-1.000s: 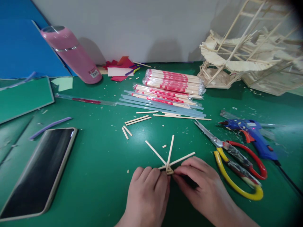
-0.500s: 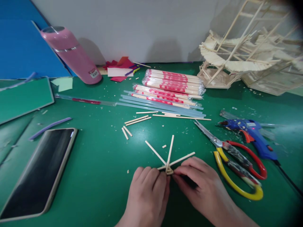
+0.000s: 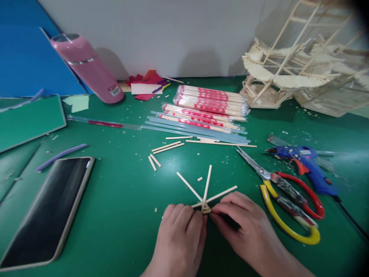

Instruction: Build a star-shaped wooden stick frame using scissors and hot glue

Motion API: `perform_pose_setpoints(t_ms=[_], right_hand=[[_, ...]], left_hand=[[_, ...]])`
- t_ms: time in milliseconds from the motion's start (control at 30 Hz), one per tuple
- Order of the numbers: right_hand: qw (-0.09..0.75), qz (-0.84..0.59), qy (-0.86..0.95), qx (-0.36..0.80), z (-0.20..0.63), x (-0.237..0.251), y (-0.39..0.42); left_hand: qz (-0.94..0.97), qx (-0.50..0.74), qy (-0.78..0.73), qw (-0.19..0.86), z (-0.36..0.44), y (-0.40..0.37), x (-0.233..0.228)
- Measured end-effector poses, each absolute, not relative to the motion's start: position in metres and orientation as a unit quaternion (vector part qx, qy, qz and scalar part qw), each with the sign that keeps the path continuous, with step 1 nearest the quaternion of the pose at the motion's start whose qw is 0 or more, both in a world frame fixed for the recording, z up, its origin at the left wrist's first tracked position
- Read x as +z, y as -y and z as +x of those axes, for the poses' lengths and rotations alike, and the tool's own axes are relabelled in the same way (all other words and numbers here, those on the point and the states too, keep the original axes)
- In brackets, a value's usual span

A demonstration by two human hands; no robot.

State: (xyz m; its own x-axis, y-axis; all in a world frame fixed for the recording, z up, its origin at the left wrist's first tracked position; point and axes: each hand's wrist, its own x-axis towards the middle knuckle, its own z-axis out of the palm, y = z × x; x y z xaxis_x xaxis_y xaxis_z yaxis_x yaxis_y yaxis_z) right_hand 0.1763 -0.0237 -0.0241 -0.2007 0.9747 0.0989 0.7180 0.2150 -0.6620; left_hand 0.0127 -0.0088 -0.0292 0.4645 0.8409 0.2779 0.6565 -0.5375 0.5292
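Note:
Between my hands is a small frame of wooden sticks [image 3: 206, 195], with several sticks fanning outward from a little triangular centre. My left hand [image 3: 181, 234] is closed on its left side, the fingers curled and hiding part of the sticks. Thumb and forefinger of my right hand [image 3: 245, 227] pinch the frame's right edge near the centre. A tiny stick offcut [image 3: 200, 179] lies just beyond the frame. Farther off are cut stick pieces [image 3: 167, 147] and a longer stick [image 3: 221, 143].
Right of my hands lie scissors [image 3: 291, 204] and a blue glue gun [image 3: 308, 161] with its cord. Wrapped chopsticks [image 3: 211, 100] and glue sticks [image 3: 198, 129] lie behind. A phone [image 3: 49, 211] and a leaning pink bottle [image 3: 89, 67] are left; a stick model [image 3: 291, 73] stands back right.

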Motion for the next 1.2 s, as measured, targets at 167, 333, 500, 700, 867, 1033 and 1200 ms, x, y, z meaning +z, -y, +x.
perform_pose_setpoints(t_ms=[167,333,500,700,867,1033,1200], right_hand=[[0.262,-0.579,0.734,0.239,0.176,-0.025,0.024],[0.259,-0.576,0.733,0.251,0.176,-0.024,0.024],[0.247,-0.58,0.73,0.266,0.176,-0.022,0.024],[0.227,-0.582,0.733,0.268,0.176,-0.022,0.026],[0.233,-0.577,0.737,0.263,0.175,-0.023,0.025],[0.304,-0.575,0.718,0.245,0.184,-0.01,0.027],[0.316,-0.691,0.644,0.084,0.23,-0.008,0.046]], left_hand=[[0.851,0.249,-0.436,0.155,0.014,0.008,-0.029],[0.872,0.232,-0.418,0.106,0.016,0.009,-0.03],[0.882,0.211,-0.416,0.069,0.02,0.01,-0.031],[0.887,0.197,-0.416,0.036,0.023,0.009,-0.028],[0.893,0.193,-0.406,-0.001,0.023,0.01,-0.027],[0.896,0.198,-0.397,0.026,0.021,0.011,-0.024],[0.821,0.327,-0.447,0.141,0.018,0.013,-0.013]])
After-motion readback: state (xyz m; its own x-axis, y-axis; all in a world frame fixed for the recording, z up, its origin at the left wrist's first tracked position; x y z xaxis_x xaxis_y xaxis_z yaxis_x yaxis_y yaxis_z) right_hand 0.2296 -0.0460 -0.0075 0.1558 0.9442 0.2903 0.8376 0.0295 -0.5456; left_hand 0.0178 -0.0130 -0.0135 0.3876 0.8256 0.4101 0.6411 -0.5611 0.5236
